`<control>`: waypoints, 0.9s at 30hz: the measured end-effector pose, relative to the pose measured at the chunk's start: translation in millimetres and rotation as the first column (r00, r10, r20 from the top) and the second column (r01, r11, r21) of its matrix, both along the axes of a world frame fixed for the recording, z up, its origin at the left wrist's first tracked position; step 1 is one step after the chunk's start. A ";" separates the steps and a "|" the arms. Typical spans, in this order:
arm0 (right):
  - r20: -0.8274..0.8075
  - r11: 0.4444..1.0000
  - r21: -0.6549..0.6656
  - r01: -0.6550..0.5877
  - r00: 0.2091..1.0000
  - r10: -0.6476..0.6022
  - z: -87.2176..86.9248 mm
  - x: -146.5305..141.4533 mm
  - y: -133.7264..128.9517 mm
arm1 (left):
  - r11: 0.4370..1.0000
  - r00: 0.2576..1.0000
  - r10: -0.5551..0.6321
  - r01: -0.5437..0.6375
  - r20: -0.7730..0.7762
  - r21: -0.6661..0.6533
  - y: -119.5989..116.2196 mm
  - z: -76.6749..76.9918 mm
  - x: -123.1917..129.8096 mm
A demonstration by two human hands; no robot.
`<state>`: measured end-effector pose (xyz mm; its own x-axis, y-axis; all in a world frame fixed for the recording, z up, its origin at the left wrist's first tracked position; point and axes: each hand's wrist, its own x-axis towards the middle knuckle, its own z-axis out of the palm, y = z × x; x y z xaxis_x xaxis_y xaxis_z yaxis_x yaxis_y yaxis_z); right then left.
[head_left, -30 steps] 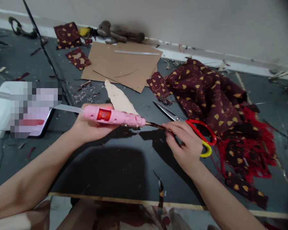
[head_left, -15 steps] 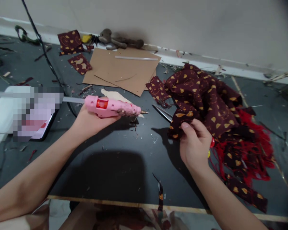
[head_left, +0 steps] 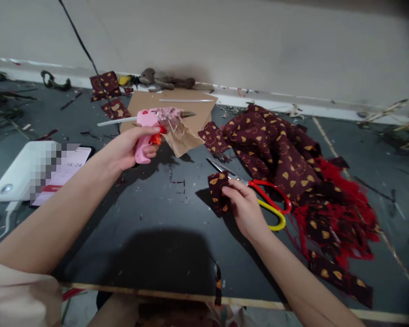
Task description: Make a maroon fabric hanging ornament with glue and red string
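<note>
My left hand [head_left: 131, 147] is closed around the handle of a pink glue gun [head_left: 147, 119], its nozzle pointing right and a clear glue stick [head_left: 117, 121] poking out the back. Below the nozzle is a tan scrap [head_left: 184, 141]; whether it clings to the gun or lies on the table I cannot tell. Between thumb and fingers, my right hand [head_left: 245, 206] pinches a small maroon fabric piece [head_left: 218, 193] printed with golden drops. Scissors [head_left: 277, 222] with red and yellow handles lie beside and partly behind that hand.
Bunched maroon cloth [head_left: 272, 150] and red threads [head_left: 347, 218] cover the right side. Brown cardboard [head_left: 204, 106] with another glue stick lies at the back near a grey soft toy [head_left: 157, 79]. A phone [head_left: 68, 172] and white power bank [head_left: 17, 168] sit left; a black cable [head_left: 77, 34] hangs behind.
The glue gun has swung up and back, turning so its handle and orange trigger show. My right hand has shifted left with the fabric piece, uncovering the scissor handles. The view has tilted up.
</note>
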<state>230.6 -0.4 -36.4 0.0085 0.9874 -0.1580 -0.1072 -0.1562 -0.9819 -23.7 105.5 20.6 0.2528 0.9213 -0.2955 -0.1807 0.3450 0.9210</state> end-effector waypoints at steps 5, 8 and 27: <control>0.411 0.930 0.244 -0.276 0.898 0.159 10.7 8.6 21.1 | 0.977 0.994 -0.112 0.109 -0.005 -0.185 9.6 15.9 4.5; 0.504 0.877 0.296 -0.379 0.841 0.193 16.1 3.5 43.8 | 0.965 0.990 -0.144 0.141 0.002 -0.220 9.3 15.0 5.0; 0.248 0.962 0.035 -0.270 0.935 0.253 21.9 25.0 27.2 | 0.983 0.993 -0.111 0.114 0.027 -0.145 26.4 13.3 -18.8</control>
<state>255.6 26.8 -14.5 -0.2225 0.9680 -0.1159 0.1678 -0.0790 -0.9827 -42.6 131.9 34.0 0.3592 0.8338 -0.4193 -0.1496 0.4948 0.8560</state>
